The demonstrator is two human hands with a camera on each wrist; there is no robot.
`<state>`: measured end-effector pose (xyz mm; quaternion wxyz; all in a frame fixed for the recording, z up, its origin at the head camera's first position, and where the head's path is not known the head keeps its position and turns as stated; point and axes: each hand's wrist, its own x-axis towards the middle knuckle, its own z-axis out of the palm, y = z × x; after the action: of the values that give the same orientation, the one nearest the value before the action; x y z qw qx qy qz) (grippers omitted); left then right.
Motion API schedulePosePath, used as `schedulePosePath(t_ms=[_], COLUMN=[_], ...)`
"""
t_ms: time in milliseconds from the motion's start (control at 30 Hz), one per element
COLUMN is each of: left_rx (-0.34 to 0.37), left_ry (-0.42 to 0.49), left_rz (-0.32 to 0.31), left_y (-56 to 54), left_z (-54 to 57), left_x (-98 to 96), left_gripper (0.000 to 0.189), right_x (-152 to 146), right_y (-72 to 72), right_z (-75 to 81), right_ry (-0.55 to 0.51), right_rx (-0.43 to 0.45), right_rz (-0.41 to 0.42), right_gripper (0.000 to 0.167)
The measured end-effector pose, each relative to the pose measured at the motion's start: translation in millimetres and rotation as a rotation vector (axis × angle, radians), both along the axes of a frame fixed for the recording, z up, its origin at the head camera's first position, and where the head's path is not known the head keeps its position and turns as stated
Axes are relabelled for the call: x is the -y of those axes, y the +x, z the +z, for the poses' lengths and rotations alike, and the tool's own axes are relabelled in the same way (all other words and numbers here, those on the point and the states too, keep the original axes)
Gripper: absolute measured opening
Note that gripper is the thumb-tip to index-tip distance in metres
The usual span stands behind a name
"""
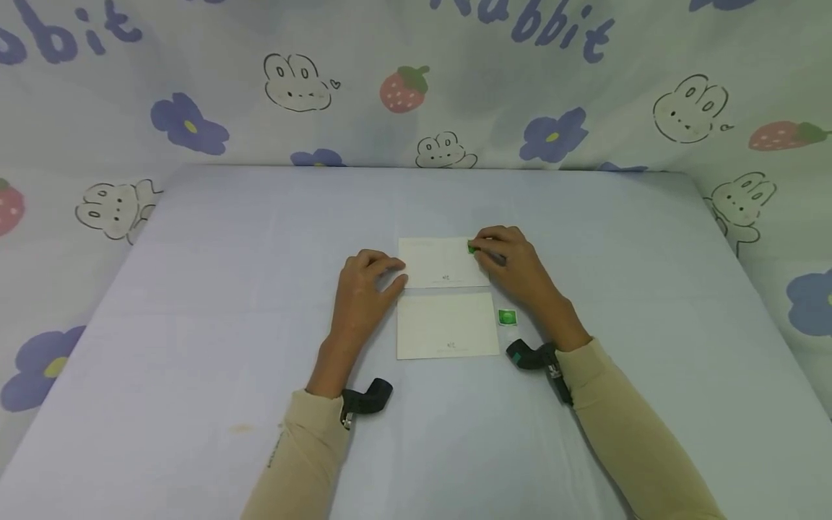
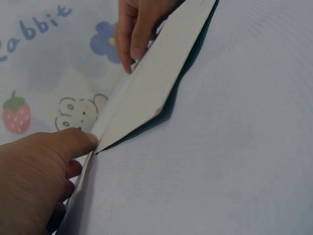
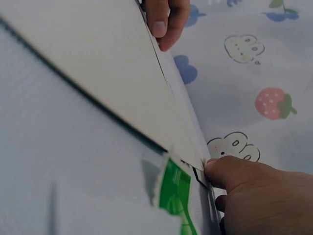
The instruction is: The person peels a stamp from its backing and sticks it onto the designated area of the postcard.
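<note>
Two blank-looking cream cards, each with a tiny mark near its lower edge, lie one above the other: the upper card [image 1: 438, 263] and the lower card [image 1: 445, 325]. At the upper card's top right corner my right hand [image 1: 513, 263] pinches a small green stamp [image 1: 471, 247] between thumb and index finger, mostly covered by the fingertips. My left hand [image 1: 364, 292] rests at the upper card's left edge, thumb and index fingertips apart and touching its side. A second green stamp [image 1: 507, 317] with a white border lies just right of the lower card; the right wrist view shows this stamp [image 3: 175, 186] up close.
The cards lie on a white-covered table [image 1: 214, 303]. Behind it hangs a curtain [image 1: 351, 87] printed with rabbits, strawberries and flowers. A black wrist camera [image 1: 367, 397] sits on the left wrist, another camera [image 1: 529, 355] on the right, close to the loose stamp.
</note>
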<state>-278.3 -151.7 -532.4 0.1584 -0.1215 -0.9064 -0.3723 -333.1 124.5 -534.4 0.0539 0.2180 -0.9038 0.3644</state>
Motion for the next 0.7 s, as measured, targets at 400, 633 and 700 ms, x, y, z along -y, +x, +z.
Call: schedulePosePath(t_ms=[400,633,700], left_rx=[0.015,0.025,0.028], left_ry=[0.003,0.006,0.003], left_rz=[0.01,0.008,0.009], left_y=[2.0,0.4,0.3], left_z=[-1.4,-1.3,-0.7], left_x=[0.9,0.6,0.5], left_gripper=[0.017,0.016,0.016], right_x=[2.2,0.3,0.2], right_y=[2.8,1.7,1.1], right_z=[0.0,-1.4,-2.0], right_ry=[-0.101,-0.008,0.002], right_rx=[-0.065,-0.075,-0.073], right_rz=[-0.036,0.001,0.004], right_gripper=[0.018,0.017,0.016])
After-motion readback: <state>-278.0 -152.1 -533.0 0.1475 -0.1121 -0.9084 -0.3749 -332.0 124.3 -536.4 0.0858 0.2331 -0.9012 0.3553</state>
